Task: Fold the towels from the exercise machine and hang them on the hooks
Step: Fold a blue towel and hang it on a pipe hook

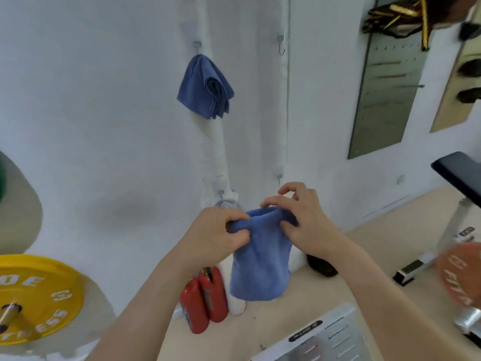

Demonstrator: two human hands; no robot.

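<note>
left grip and right grip each pinch the top edge of a folded blue terry towel, which hangs in mid-air before the white wall, above the pale floor. another folded blue towel hangs on a metal hook higher up; two red canisters stand below, a yellow weight plate well left.

free: wall open between hung towel and bare hook, clear path up from held towel | blocked: white pipe runs down behind hung towel; red canisters, black object at wall foot | flanks: yellow plate left, bench pad right, both well apart from held towel
</note>
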